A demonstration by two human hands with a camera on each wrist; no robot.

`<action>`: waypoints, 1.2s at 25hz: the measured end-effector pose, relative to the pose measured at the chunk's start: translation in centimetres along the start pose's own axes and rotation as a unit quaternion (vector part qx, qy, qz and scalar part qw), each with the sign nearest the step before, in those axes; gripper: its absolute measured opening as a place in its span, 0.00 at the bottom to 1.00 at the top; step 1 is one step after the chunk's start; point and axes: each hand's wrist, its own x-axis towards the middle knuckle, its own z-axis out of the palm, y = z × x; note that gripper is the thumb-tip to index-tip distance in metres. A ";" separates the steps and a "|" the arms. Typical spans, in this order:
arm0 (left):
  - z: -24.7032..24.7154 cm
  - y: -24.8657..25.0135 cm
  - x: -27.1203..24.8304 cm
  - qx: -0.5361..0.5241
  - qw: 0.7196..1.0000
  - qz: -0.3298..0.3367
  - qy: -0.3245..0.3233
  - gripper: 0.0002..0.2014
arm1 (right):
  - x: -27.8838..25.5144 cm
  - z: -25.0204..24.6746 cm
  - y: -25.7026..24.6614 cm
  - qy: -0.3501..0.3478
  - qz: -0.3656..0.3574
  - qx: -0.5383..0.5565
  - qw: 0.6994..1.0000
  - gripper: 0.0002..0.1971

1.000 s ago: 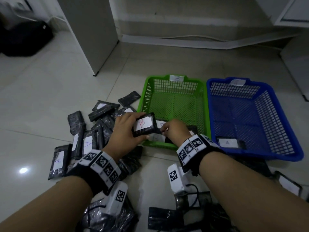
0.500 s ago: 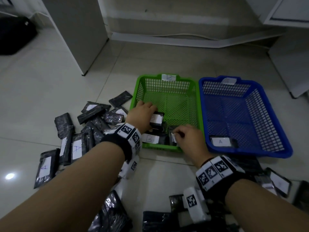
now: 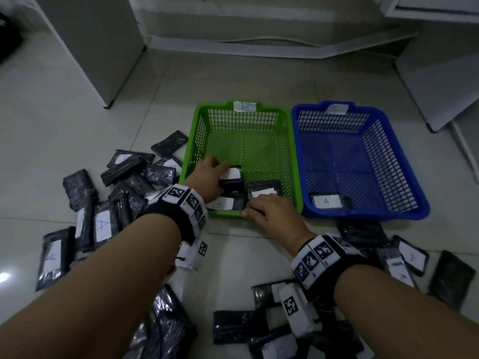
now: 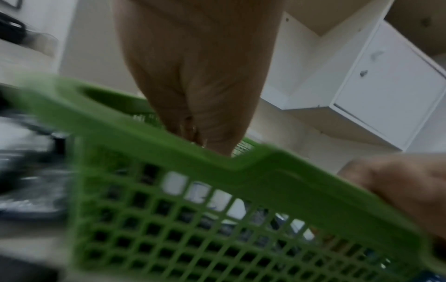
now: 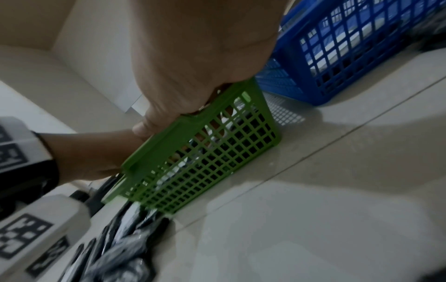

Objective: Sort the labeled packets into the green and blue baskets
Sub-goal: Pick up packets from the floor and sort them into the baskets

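Observation:
The green basket (image 3: 193,141) carries a B tag, and the blue basket (image 3: 363,216) stands right of it. My left hand (image 3: 220,169) reaches into the green basket's near left corner and grips a black packet (image 3: 232,174) with a white label. A B packet (image 3: 223,203) and another packet (image 3: 263,189) lie beside it. My right hand (image 3: 261,206) curls over the green basket's near rim (image 5: 205,156), thumb outside and fingers inside. One A packet (image 3: 326,201) lies in the blue basket. The left wrist view is blurred; the green basket (image 4: 169,145) hides my left hand's fingertips (image 4: 198,137).
Several loose black packets lie on the tiled floor at the left (image 3: 103,221), at the right (image 3: 409,255) and near my forearms (image 3: 238,327). A white cabinet (image 3: 98,42) stands at the back left, more white furniture (image 3: 440,73) at the right.
My left hand has carried its packet from above the near rim down into the green basket. My right hand has drawn back to that rim.

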 end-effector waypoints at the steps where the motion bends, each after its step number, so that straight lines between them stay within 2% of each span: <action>1: -0.3 -0.4 -1.0 -0.028 0.999 0.026 0.029 0.25 | -0.2 0.1 -0.5 0.013 0.008 -0.022 1.000 0.31; 2: -0.7 -0.8 -2.4 -0.049 0.995 0.055 0.065 0.21 | -0.7 0.5 -1.1 0.045 0.005 -0.046 0.998 0.28; 4: -1.6 -1.8 -5.7 -0.058 0.984 0.106 0.133 0.13 | -2.0 1.6 -2.8 0.151 -0.035 -0.087 0.984 0.16; 5: -1.9 -2.3 -7.8 -0.057 0.979 0.112 0.159 0.11 | -2.6 2.4 -3.9 0.190 -0.065 -0.086 0.976 0.12; 6: -1.9 -3.0 -9.6 -0.059 0.977 0.100 0.179 0.10 | -3.1 3.3 -4.9 0.201 -0.096 -0.070 0.973 0.11; 9: -0.4 -5.4 -15.2 -0.081 0.978 -0.032 0.187 0.11 | -3.2 6.3 -7.5 0.102 -0.176 -0.008 0.979 0.13; 11: 1.0 -6.8 -17.8 -0.059 0.984 -0.101 0.136 0.21 | -2.6 7.7 -8.6 -0.004 -0.163 0.007 0.987 0.16; 13: 2.1 -7.7 -19.7 -0.014 0.992 -0.114 0.047 0.36 | -1.8 8.4 -9.5 -0.103 -0.118 0.013 0.988 0.22; 15: 3.0 -8.2 -20.9 0.038 0.994 -0.102 0.002 0.45 | -1.2 9.0 -10.3 -0.169 -0.094 -0.017 0.981 0.30; 17: 3.7 -8.2 -21.4 0.067 0.991 -0.117 0.009 0.49 | -0.6 9.5 -10.8 -0.198 -0.085 -0.081 0.973 0.36; 18: 3.9 -8.1 -21.5 0.068 0.988 -0.135 0.017 0.51 | -0.5 9.6 -11.1 -0.200 -0.082 -0.106 0.971 0.36; 20: 3.9 -8.2 -21.5 0.042 0.987 -0.154 0.030 0.56 | -0.2 10.1 -11.5 -0.190 -0.079 -0.133 0.970 0.30; 22: 3.7 -8.4 -21.6 0.025 0.989 -0.141 0.048 0.58 | -0.2 10.1 -11.7 -0.177 -0.076 -0.137 0.972 0.22; 24: 3.5 -8.5 -21.8 0.001 0.990 -0.123 0.070 0.59 | -0.4 9.7 -11.5 -0.134 -0.040 -0.069 0.988 0.17; 26: 3.3 -8.5 -21.8 -0.072 0.985 -0.133 0.085 0.62 | -0.7 8.9 -11.0 -0.082 0.036 0.069 0.994 0.15; 28: 2.8 -8.3 -21.5 -0.148 0.971 -0.166 0.086 0.60 | -0.9 8.3 -11.0 -0.066 0.103 0.205 0.971 0.13; 30: 2.2 -8.0 -20.9 -0.188 0.961 -0.186 0.082 0.50 | -0.8 7.8 -11.3 -0.064 0.154 0.327 0.930 0.10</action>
